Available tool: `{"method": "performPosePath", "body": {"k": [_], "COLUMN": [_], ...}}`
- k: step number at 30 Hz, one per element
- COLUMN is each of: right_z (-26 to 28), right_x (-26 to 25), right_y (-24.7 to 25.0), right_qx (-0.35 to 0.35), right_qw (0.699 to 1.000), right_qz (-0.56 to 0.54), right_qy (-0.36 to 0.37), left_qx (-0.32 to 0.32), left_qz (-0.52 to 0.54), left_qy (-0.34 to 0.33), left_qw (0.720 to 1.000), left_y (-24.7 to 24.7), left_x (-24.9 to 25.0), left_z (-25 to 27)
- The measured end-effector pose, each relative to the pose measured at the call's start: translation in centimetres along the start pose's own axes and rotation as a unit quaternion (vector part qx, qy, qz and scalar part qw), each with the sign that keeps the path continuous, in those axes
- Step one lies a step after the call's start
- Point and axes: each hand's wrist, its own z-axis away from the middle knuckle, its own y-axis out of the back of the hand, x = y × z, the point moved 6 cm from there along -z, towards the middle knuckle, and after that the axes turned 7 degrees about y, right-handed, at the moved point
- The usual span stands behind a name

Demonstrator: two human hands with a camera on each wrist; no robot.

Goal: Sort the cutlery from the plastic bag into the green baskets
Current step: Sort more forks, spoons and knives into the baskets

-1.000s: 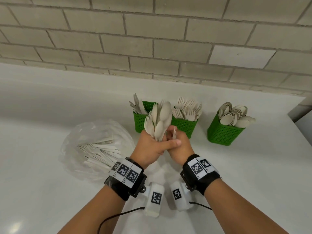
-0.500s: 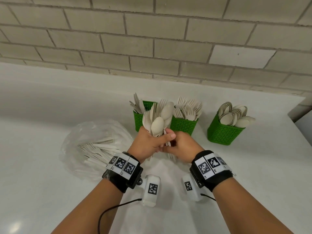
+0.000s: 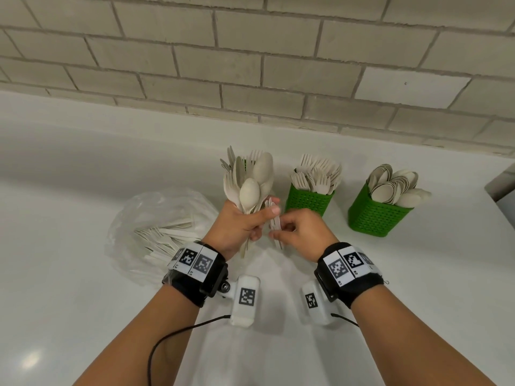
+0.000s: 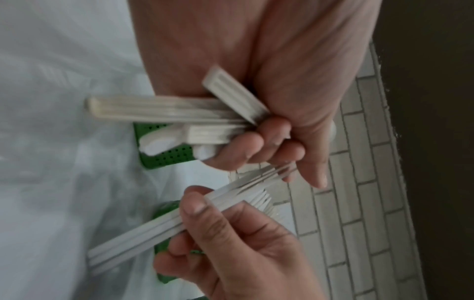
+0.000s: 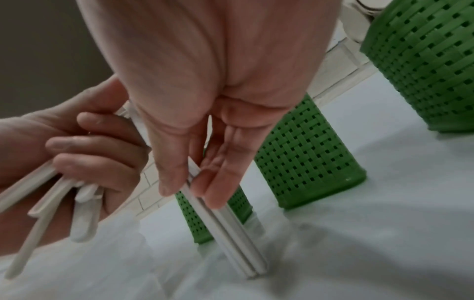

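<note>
My left hand (image 3: 260, 221) grips a mixed bundle of pale spoons and forks (image 3: 252, 188) upright by the handles (image 4: 166, 110). My right hand (image 3: 281, 228) is just to its right and pinches a thin stack of pieces (image 3: 274, 224) between thumb and fingers (image 5: 212, 194), with the handles (image 5: 231, 229) pointing down at the counter. Three green baskets stand behind. The left basket (image 3: 245, 164) is mostly hidden by the bundle. The middle basket (image 3: 308, 200) holds forks and the right basket (image 3: 373, 215) holds spoons. The clear plastic bag (image 3: 156, 215) lies at the left with several pieces inside.
The white counter (image 3: 418, 274) runs back to a pale brick wall (image 3: 250, 65). A grey edge (image 3: 501, 188) shows at the far right. Cables and white camera units hang under both wrists.
My right hand has come away from the left hand and moved right, with a thin stack drawn out of the bundle. The left hand still holds the bundle upright.
</note>
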Motion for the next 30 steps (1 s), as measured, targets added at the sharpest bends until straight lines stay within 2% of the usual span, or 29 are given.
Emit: {"method": "performPosePath", "body": {"k": [3, 7, 12, 15, 22, 26, 28, 30], "right_z": [-0.8, -2.9, -5.9, -7.3, -8.7, -8.7, -8.3, -7.0], "right_x": [-2.2, -5.5, -7.5, -7.6, -6.5, -6.1, -6.2, -7.5], "right_y": [1.5, 4.9, 7.8, 7.5, 5.2, 4.2, 4.5, 5.3], "right_qx": [0.036, 0.137, 0.226, 0.227, 0.156, 0.133, 0.16, 0.223], "right_qw": [0.999, 0.988, 0.969, 0.971, 0.988, 0.99, 0.985, 0.973], "right_qz": [-0.013, -0.062, -0.089, -0.075, -0.008, -0.015, -0.015, -0.036], "right_qy": [0.021, 0.039, 0.034, 0.028, -0.016, -0.051, -0.063, -0.053], "left_qx": [0.044, 0.102, 0.128, 0.126, 0.092, 0.047, 0.019, -0.006], "left_qz": [0.052, 0.082, 0.077, 0.069, 0.056, 0.05, 0.044, 0.037], "left_qy": [-0.013, -0.042, -0.038, -0.035, -0.018, -0.017, -0.019, -0.019], "left_qw": [0.998, 0.991, 0.988, 0.989, 0.994, 0.998, 0.999, 0.999], "left_y": [1.8, 5.2, 7.3, 7.7, 7.6, 7.3, 7.1, 6.8], "left_x": [1.6, 3.6, 3.8, 3.6, 4.1, 4.5, 4.9, 5.0], "left_z": [0.4, 0.6, 1.7, 1.9, 1.7, 1.5, 1.5, 1.4]}}
